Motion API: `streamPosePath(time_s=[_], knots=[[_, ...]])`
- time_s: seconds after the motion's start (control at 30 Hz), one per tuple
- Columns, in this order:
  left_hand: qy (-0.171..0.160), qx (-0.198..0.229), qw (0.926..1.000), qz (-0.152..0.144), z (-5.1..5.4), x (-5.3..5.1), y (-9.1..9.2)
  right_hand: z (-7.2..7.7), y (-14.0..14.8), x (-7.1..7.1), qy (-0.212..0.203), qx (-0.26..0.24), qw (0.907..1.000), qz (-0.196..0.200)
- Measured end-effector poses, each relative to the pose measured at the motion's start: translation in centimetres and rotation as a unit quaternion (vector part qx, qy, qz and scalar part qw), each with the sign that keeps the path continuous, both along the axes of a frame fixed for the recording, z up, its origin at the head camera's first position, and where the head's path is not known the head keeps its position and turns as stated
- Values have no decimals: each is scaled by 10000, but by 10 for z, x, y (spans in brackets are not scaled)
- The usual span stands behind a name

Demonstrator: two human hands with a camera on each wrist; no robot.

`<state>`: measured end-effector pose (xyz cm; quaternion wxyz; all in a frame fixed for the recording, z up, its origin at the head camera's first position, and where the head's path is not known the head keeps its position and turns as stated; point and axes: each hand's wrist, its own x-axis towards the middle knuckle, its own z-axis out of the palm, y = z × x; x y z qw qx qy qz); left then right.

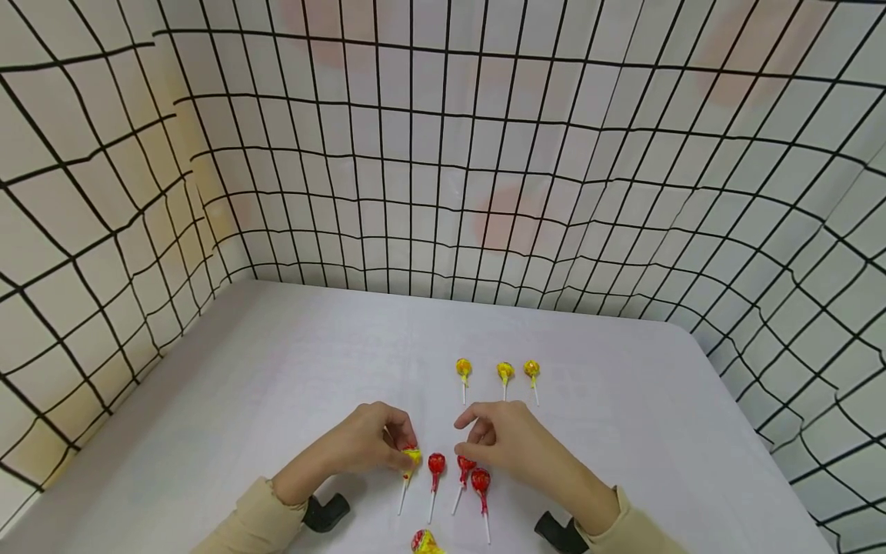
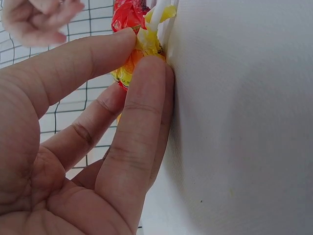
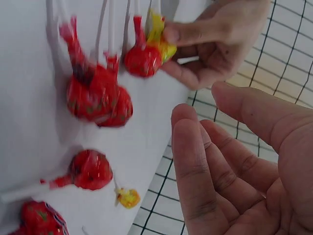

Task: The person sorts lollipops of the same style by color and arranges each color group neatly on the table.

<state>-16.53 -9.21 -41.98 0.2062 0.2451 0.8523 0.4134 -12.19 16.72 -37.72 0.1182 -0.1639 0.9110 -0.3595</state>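
My left hand (image 1: 370,438) pinches a yellow lollipop (image 1: 413,455) with some red on its wrapper, thumb and fingertips around its head. In the left wrist view, the wrapper (image 2: 150,43) sits between the fingertips, close to the white tabletop. Just right of it lies a red lollipop (image 1: 436,463). Over two more red lollipops, one partly hidden (image 1: 464,471) and one nearer me (image 1: 481,482), hovers my right hand (image 1: 512,438). Its thumb and fingers are apart with nothing between them, as the right wrist view shows.
Three yellow lollipops, at left (image 1: 463,367), middle (image 1: 505,371) and right (image 1: 531,368), lie in a row farther back. Another red-and-yellow lollipop (image 1: 424,542) is cut off by the bottom edge. A black wire grid (image 1: 443,163) surrounds the white table (image 1: 332,338) behind and at both sides.
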Motion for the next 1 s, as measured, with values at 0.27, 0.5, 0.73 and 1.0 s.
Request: streamPosePath(time_s=[0.27,0.5,0.73,1.0], knots=[[53,-21,10000,15,-1,-1,0,-4,-9,38,-472,-285,9976,411],[60,-14,10000,23,0,0,0,-16,-19,53,-1273,-300,9910,278],[-11,4,10000,48,-1,0,0,-40,-23,54,-1705,-70,9847,367],[-33,27,10000,35,-2,-1,0,-93,-20,44,-1851,266,9814,431]])
